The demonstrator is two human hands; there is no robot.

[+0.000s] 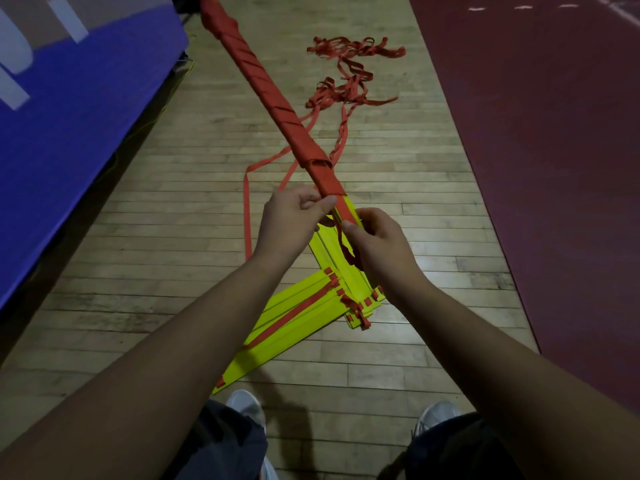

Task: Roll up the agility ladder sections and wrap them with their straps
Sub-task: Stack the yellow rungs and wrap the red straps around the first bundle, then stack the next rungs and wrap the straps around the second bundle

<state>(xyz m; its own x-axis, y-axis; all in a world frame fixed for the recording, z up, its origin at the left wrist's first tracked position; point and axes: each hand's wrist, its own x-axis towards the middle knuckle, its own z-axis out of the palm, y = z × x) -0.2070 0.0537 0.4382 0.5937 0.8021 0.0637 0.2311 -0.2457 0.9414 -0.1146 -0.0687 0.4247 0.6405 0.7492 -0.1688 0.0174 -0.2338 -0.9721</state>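
We hold the wrapped bundle (273,95) mid-frame. Its long axis runs from our hands toward the upper left, and its far end is cut off at the top edge. Our left hand (294,216) pinches the edge of the last red wrap. Our right hand (374,240), just below, grips the bare yellow near end, so the next turn probably falls there. The loose strap (247,216) trails into a tangle at upper middle, and we cannot tell which length feeds the wrap. Our hands partly hide a stack of slats (304,320) on the floor (173,237).

The floor (194,244) is laid in glossy varnished wood planks. Smooth yellow plastic rungs (298,327) are threaded with matt red woven straps (346,81); a matt blue mat (69,126) is seen beside.
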